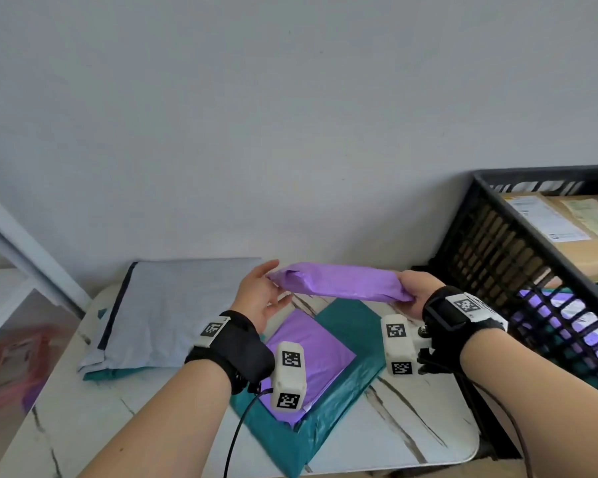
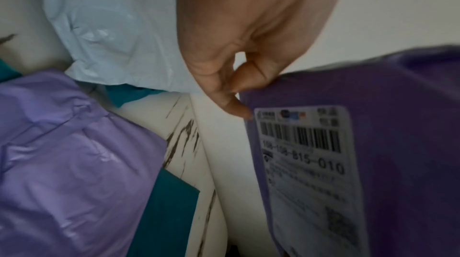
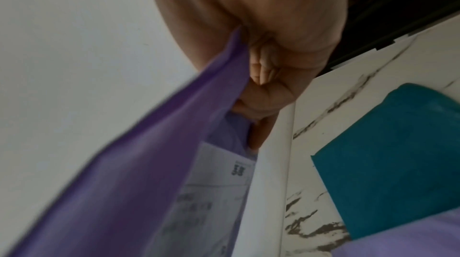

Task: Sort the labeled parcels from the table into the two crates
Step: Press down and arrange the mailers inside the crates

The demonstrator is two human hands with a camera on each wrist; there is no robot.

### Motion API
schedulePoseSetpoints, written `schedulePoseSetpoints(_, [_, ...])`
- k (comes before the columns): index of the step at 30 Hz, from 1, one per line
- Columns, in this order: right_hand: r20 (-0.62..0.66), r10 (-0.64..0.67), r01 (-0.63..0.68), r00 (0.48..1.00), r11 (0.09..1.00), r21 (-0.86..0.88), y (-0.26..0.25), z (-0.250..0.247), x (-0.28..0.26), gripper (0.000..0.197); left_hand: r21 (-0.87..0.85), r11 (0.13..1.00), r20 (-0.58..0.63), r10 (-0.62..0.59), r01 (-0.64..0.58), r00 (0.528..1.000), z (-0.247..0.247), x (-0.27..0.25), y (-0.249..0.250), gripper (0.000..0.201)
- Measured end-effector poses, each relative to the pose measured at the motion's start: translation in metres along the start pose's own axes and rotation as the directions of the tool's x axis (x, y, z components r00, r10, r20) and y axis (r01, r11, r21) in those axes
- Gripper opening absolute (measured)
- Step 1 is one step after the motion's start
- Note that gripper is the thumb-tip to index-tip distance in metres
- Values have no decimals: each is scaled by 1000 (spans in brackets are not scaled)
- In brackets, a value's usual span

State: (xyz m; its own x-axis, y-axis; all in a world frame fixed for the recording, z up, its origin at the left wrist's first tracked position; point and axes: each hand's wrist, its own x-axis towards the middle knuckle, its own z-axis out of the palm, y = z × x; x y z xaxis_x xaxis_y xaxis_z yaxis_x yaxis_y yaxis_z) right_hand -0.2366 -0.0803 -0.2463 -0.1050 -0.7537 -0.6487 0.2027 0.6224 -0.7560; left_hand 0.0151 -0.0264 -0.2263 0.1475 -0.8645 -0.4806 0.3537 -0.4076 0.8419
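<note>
Purple plastic mailer (image 1: 339, 281) held in the air above the desk (image 1: 411, 419), between both hands and beside the black crate (image 1: 480, 236). The right hand (image 1: 415, 292) grips one end with its fingers (image 3: 263, 76) curled into the film; the left hand (image 1: 260, 295) steadies the other end, thumb and fingertip (image 2: 236, 109) touching its edge near the shipping label (image 2: 308, 166), the remaining fingers relaxed. The label faces downward, toward the wrist cameras. On the desk lie a second purple mailer (image 1: 308, 353) on a teal parcel (image 1: 339, 401), and a grey mailer (image 1: 173, 308) on another teal one. The crate already holds a cardboard box (image 1: 567, 232); the second crate cannot be made out with certainty. The step in hand appears to be checking the label before placement. To do this well, turn the label fully into view, keep the soft film taut so the print lies flat, then carry the parcel over the crate rim and lower it rather than drop it.
</note>
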Motion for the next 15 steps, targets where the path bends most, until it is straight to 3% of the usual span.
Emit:
schedulePoseSetpoints(5, [-31, -45, 44, 999, 999, -19, -5, 2, -7, 43, 163, 964, 184, 180, -211, 966, 9, -9, 19, 63])
schedulePoseSetpoints(7, [-67, -77, 77, 995, 997, -8, -10, 6, -19, 39, 230, 937, 234, 210, -264, 949, 10, -10, 26, 56])
schedulePoseSetpoints(10, [-83, -134, 138, 988, 989, 51, -17, 5, -37, 27, 277, 925, 265, 186, -260, 946, 9, -11, 35, 46])
schedulePoseSetpoints(12, [-89, -175, 168, 981, 983, -81, -26, 6, -46, 23, 251, 939, 269, 166, -236, 949, 8, -9, 39, 44])
schedulePoseSetpoints(15, [-118, -185, 170, 976, 977, -125, -31, 6, -48, 20, 194, 953, 240, 184, -233, 953, 12, -7, 43, 37])
